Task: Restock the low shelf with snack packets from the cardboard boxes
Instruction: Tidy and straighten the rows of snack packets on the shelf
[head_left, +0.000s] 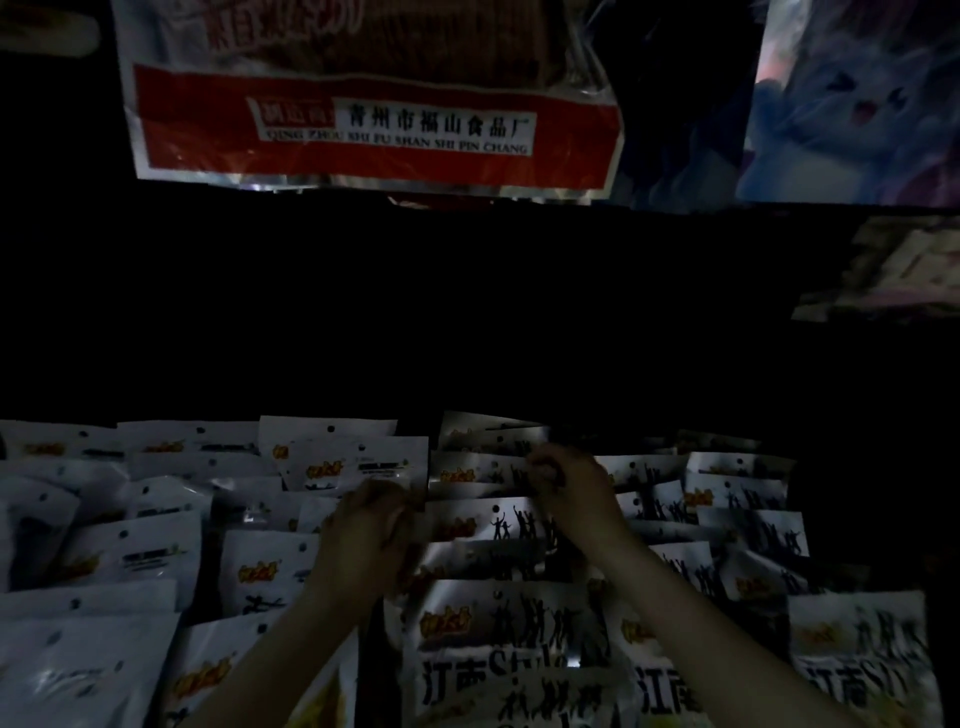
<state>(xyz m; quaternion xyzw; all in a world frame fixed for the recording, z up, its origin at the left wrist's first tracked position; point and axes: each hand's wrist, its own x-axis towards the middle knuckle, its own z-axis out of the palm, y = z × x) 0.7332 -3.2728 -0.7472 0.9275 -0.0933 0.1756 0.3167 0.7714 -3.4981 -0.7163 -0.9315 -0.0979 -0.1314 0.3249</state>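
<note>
White snack packets (467, 519) already crowd the low shelf (467, 312) in overlapping rows, so restocking looks well advanced. Both hands, left (371, 525) and right (566, 483), curl around packet edges mid-row; no cardboard boxes show.

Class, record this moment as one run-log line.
left hand: grips white snack packets | right hand: grips silver snack packets | rows: filled | light: dim

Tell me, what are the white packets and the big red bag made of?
White packets: probably thin plastic film, glossy; they crinkle and catch light. Red bag: likely clear, shiny plastic with a red printed label; glare streaks along its bottom edge. It's too dark to be sure.
</note>
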